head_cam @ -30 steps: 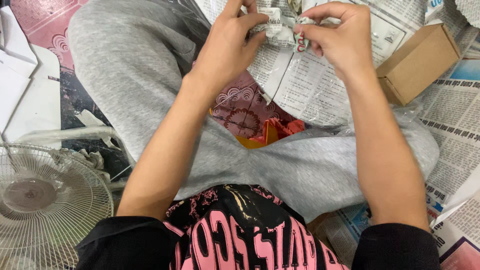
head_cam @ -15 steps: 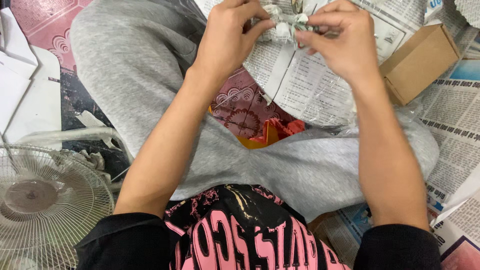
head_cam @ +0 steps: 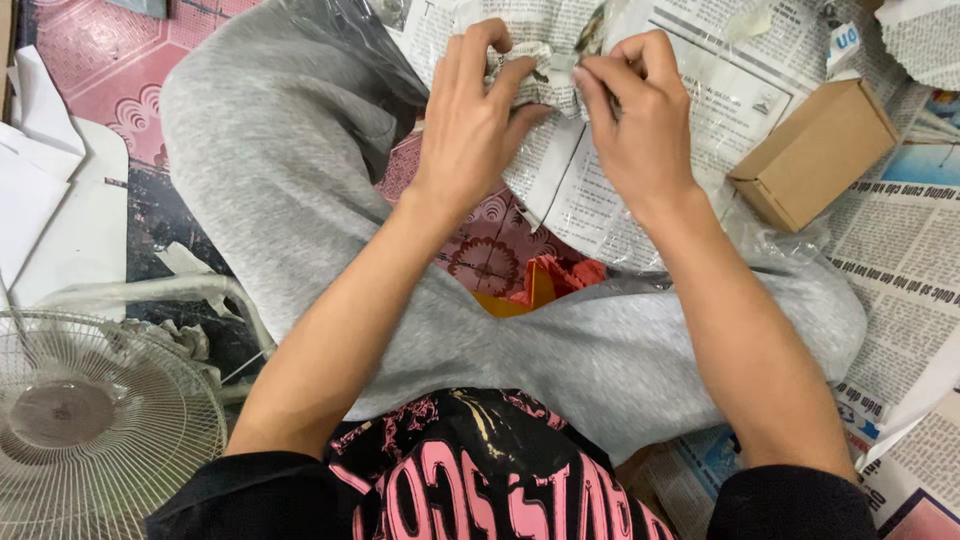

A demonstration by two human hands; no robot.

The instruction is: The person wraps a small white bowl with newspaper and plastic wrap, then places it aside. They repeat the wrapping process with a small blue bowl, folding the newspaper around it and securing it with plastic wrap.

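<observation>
1. Where both hands meet, a small bundle wrapped in crumpled newspaper (head_cam: pixel 545 75) is pinched from either side: the left hand (head_cam: pixel 475 120) clamps it with thumb and curled fingers, and the right hand (head_cam: pixel 640 125) nips the wrap's edge at the bundle's other side.
2. It looks light and soft on the outside, and the paper would tear if tugged; what lies inside is hidden, so a hold around the body seems safer than one on loose flaps.
3. Just beneath the grip lies a spread newspaper sheet (head_cam: pixel 620 190) under clear plastic film.
4. Off to the right hand's side sits a small brown cardboard box (head_cam: pixel 815 150).
5. Nearer the person, grey trousers (head_cam: pixel 280 170); well away, beyond the left elbow, a white fan grille (head_cam: pixel 90 430).
</observation>
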